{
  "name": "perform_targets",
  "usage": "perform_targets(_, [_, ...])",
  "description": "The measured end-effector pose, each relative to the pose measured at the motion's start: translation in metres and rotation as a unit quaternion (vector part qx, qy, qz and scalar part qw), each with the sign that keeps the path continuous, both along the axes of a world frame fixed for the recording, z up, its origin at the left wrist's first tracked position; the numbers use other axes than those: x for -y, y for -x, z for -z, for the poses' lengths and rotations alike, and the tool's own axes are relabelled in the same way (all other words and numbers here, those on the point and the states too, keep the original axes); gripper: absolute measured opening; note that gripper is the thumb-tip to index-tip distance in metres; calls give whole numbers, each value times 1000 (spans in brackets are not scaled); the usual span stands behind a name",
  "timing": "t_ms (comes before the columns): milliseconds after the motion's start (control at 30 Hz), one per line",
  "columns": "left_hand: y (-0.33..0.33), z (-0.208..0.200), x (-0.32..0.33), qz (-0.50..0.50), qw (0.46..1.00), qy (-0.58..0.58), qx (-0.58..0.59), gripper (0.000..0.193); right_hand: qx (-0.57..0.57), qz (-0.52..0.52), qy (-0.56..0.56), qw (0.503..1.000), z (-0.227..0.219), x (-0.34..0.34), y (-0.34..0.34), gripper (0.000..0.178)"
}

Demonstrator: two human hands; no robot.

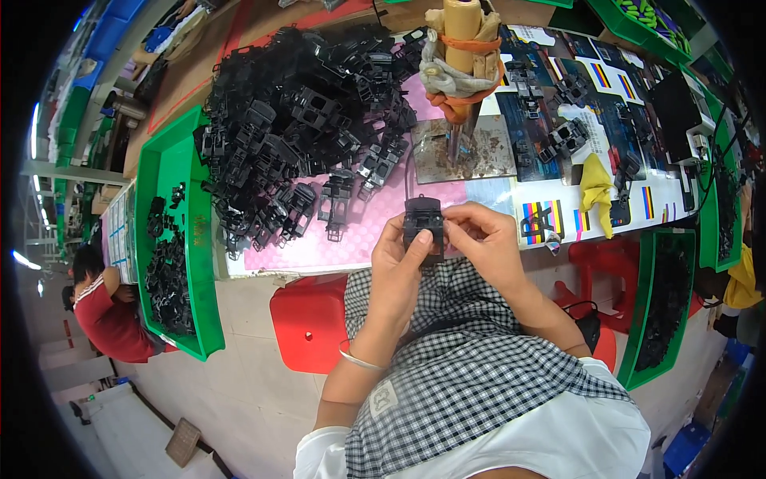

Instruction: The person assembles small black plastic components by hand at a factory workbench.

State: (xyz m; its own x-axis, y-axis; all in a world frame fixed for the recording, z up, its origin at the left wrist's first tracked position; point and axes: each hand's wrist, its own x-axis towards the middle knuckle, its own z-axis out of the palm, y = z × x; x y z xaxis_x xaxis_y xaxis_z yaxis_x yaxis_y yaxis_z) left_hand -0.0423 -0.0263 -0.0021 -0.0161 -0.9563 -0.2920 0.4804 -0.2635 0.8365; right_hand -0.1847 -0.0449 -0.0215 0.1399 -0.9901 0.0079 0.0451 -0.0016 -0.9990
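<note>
A small black plastic housing (424,217) is held upright over the table's front edge. My left hand (391,267) grips it from the left, thumb pressed on its front face. At its right side, my right hand (491,243) has thumb and forefinger pinched together; whether they grip the housing or a smaller piece is hidden. Beyond my hands lies a rusty metal plate (488,152), with a metal shaft above it topped by a cloth-wrapped handle (461,48). To the left, a large heap of black plastic frames (287,128) covers the pink tabletop (431,195).
A green bin (209,295) with black parts stands at the left, another green bin (678,339) at the right. A yellow cloth (595,191) and several black parts lie on the right side. Red stools (299,323) stand below the table. A person in red (112,319) sits far left.
</note>
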Motion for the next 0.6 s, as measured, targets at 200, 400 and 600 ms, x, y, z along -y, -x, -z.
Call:
perform_targets(200, [5,8,12,-15,999,27,-21,29,70,67,-47,994,-9,-2,-5,24])
perform_targets(400, [17,16,27,-21,999,31,-17,29,-96,90,71,989,-1,1,-3,20])
perform_targets(600, [20,23,34,-5,1000,22,1,28,-61,91,18,994,14,4,-2,13])
